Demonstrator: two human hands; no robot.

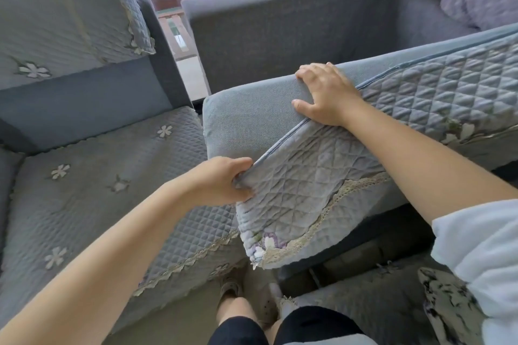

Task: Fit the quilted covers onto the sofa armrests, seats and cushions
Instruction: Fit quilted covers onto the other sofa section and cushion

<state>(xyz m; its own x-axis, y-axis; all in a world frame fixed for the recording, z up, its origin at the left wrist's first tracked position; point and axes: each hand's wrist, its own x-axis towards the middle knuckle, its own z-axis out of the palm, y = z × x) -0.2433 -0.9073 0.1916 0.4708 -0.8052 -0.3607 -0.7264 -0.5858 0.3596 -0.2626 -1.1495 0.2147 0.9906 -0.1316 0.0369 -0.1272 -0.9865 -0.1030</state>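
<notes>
Your left hand point(224, 180) grips the piped edge of the quilted cover point(302, 190), which lies partway over the seat cushion point(252, 117). Your right hand point(325, 94) presses flat, fingers spread, on the cushion's bare top near its left corner.

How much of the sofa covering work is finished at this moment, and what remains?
Done: the seat on the left and its backrest wear grey quilted flower covers. In hand: the left hand grips the piped edge of the grey quilted lace-trimmed cover, while the right hand presses the half-bare grey seat cushion. Left: the dark grey armrest is bare.
</notes>
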